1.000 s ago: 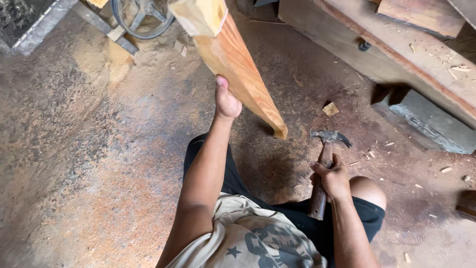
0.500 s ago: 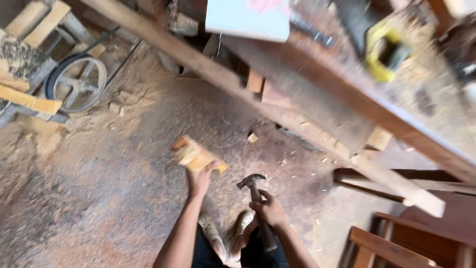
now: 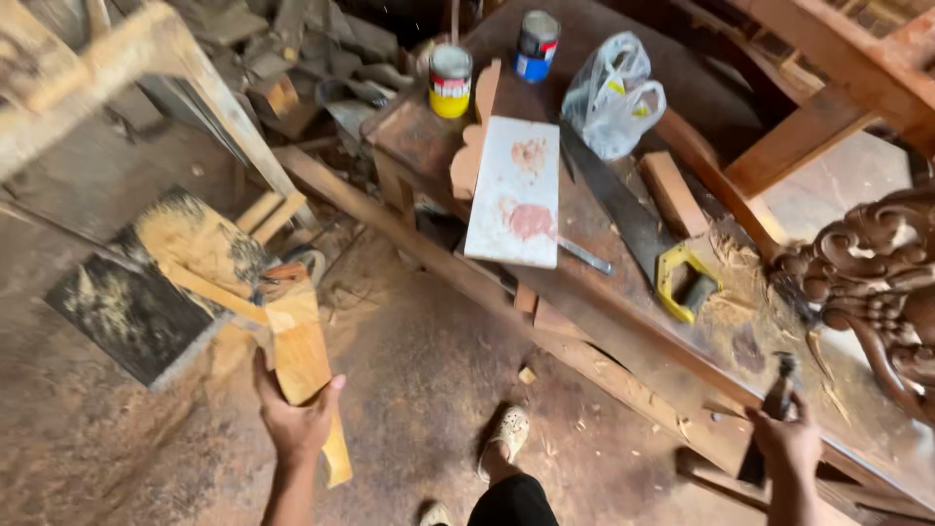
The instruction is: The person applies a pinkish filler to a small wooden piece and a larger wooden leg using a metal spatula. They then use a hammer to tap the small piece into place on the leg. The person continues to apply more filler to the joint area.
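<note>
Left hand (image 3: 295, 421) is gripping a wood block (image 3: 304, 365) — fingers wrapped round its lower part, block rising above them over the sawdust floor (image 3: 429, 370). Right hand (image 3: 787, 440) is clenching a hammer (image 3: 769, 414) handle beside the workbench (image 3: 623, 292) — head above the fist.

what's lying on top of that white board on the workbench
Nothing rests on the white board; it shows only reddish smears. A carved wood piece lies against its left edge. The board hides the part of the workbench beneath it.
</note>
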